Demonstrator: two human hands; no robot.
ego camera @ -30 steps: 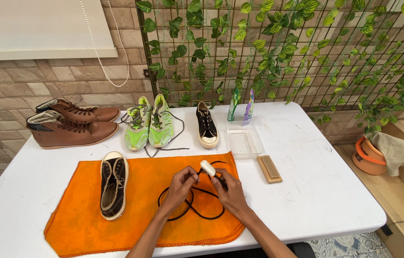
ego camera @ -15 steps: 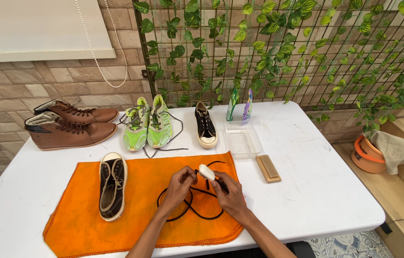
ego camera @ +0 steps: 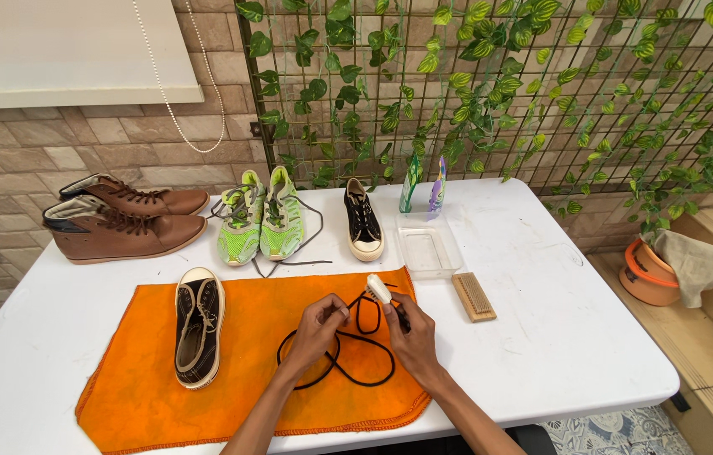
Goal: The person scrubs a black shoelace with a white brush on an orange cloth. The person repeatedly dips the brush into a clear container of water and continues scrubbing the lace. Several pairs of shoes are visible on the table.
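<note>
On the orange cloth (ego camera: 163, 379), the left hand (ego camera: 316, 333) pinches the long black shoelace (ego camera: 348, 366) while the right hand (ego camera: 411, 341) holds a small white brush (ego camera: 378, 291), so keep the lace tight and scrub gently.

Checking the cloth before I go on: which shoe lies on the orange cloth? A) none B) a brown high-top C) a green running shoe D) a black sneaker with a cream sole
D: the black sneaker lies on the orange cloth, left of the left hand.
</note>
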